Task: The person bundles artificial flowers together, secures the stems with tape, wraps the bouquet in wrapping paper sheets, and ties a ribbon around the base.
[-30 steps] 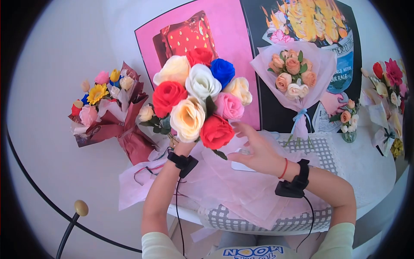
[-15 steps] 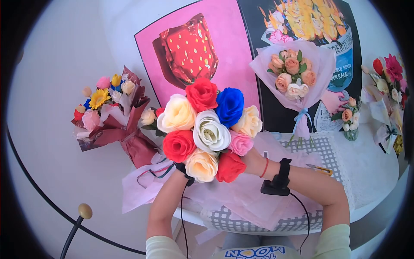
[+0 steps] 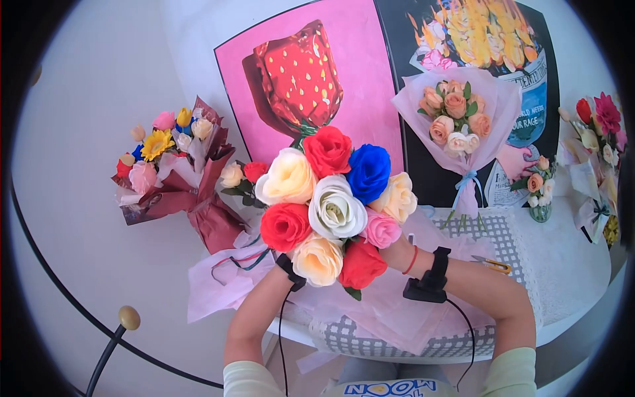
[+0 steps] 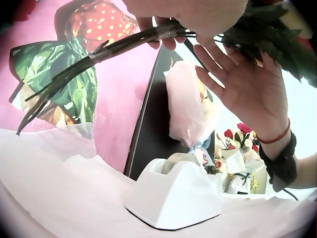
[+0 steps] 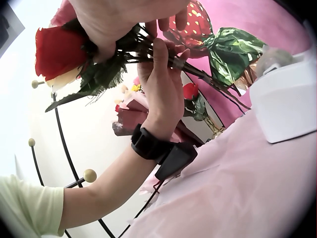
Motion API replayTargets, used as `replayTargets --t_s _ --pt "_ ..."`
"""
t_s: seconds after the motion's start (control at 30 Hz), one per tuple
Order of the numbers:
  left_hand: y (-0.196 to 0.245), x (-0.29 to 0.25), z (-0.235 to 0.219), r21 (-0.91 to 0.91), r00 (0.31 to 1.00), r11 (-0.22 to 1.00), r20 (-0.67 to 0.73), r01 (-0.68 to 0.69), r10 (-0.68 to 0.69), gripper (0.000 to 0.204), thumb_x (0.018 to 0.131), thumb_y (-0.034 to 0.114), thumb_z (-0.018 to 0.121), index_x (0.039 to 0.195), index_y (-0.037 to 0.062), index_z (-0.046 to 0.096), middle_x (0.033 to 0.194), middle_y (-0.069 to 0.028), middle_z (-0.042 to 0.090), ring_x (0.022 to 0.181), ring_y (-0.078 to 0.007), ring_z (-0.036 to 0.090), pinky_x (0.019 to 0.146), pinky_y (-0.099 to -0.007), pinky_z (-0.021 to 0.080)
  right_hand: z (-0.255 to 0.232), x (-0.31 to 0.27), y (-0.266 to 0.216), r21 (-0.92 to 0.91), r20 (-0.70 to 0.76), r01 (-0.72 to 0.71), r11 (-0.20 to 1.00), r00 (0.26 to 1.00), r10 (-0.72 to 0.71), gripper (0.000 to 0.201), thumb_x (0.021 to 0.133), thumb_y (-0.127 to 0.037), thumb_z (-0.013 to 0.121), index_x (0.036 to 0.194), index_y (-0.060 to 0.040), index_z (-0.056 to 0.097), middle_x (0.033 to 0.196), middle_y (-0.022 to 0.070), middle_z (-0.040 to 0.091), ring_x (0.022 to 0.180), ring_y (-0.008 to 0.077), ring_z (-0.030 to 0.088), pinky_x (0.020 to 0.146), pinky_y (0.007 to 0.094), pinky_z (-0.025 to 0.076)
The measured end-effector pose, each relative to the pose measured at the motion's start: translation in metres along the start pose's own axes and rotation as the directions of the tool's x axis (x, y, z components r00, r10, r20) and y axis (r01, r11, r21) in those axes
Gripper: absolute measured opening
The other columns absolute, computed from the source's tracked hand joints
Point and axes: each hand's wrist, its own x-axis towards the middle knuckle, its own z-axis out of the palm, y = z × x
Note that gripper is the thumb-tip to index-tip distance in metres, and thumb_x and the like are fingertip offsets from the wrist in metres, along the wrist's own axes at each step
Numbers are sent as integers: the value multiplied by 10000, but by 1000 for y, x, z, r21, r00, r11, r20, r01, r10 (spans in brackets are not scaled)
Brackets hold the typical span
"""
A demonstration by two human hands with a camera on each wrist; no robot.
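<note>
A bunch of artificial roses (image 3: 337, 207) in red, cream, white, blue and pink faces up in front of me, covering both hands in the head view. My left hand (image 5: 163, 94) grips the dark stems (image 4: 124, 44), thumb and fingers around them. Clear tape (image 4: 100, 55) wraps the stems farther down. Up by the leaves (image 4: 265, 37), my right hand (image 4: 247, 89) has its palm turned toward the stems and its fingers extended. In the right wrist view its thumb lies against the greenery just under the red rose (image 5: 59, 52).
Pink wrapping sheets (image 3: 377, 311) cover the table front, with a white tape dispenser (image 4: 173, 193) on them. A yellow-handled cutting tool (image 3: 496, 264) lies to the right. Wrapped bouquets stand at left (image 3: 178, 165), back (image 3: 456, 119) and right (image 3: 595, 152), before two posters (image 3: 291, 79).
The rose bunch has come down and tilted, its blooms turned more toward the head camera. My right hand has moved left from beside the bunch to behind it, uncovering the cutting tool.
</note>
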Motion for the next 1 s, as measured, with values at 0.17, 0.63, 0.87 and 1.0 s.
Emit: replayTargets --t_s 0.17,0.63,0.87,1.0 --pt "1 -12 5 14 1000 1000 19 -3 2 452 763 57 588 1183 35 422 1089 -96 478 987 -181 483 831 -280 408 5 0 -3 9 -36 -56 998 998 56 402 730 -162 631 1083 -65 465 1068 85 499 986 253 476 856 325 375" --pt "16 -13 -19 60 995 998 93 -25 19 449 760 58 591 1178 35 428 1071 -94 480 973 -180 485 818 -279 409 -88 45 -48 280 -275 38 959 960 42 465 746 -127 612 1159 -46 415 1054 75 522 989 154 498 827 303 405" --pt "20 -25 -18 94 992 995 127 -25 13 448 758 59 593 1175 35 431 1061 -93 481 965 -180 486 812 -279 409 -85 62 -98 -85 -29 361 929 931 -365 421 720 -121 634 1118 -59 512 1052 103 547 937 209 533 822 300 411" --pt "25 -36 -20 114 990 993 138 -27 11 447 757 59 594 1174 35 433 1056 -92 482 961 -180 487 808 -279 410 -82 62 -94 -80 58 329 941 944 -325 266 709 -95 635 957 -19 578 877 99 589 793 206 564 703 280 451"
